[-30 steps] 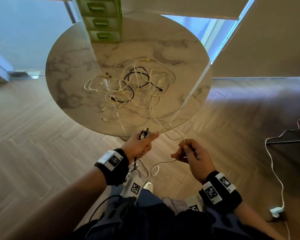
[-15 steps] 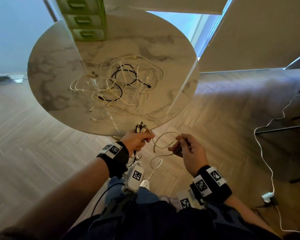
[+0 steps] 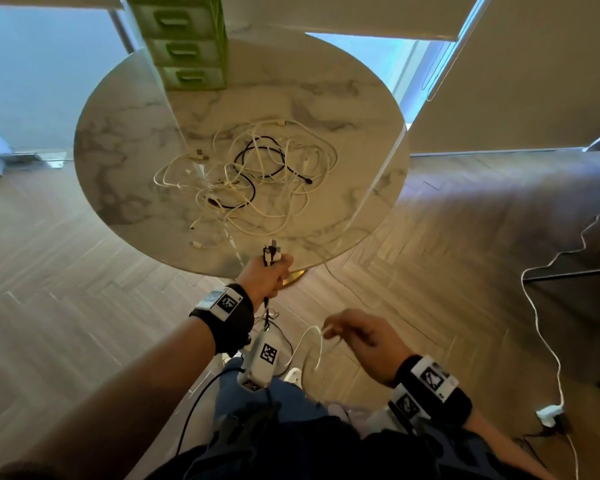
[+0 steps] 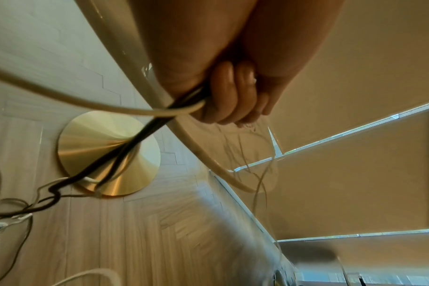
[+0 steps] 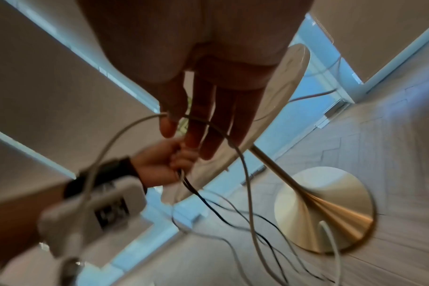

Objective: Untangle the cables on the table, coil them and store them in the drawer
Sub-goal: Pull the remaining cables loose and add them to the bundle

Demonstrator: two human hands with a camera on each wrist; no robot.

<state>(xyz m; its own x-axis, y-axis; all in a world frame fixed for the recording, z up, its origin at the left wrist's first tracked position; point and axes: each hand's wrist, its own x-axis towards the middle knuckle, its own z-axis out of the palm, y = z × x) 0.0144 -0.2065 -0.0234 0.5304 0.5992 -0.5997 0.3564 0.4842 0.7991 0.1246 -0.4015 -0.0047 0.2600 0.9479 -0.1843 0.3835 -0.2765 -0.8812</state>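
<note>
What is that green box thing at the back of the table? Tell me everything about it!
It is a small green drawer unit standing upright on the far side of the round marble-look table, near its far edge. Three drawers are stacked one above another, all shut, each with a recessed handle. It looks like plastic. Its top runs out of the picture. Nothing touches it; the tangled cables lie apart, nearer the person.

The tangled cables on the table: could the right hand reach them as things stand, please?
Probably yes: the right hand holds only a thin white cable, and nothing stands between it and the tangled cables.
</note>
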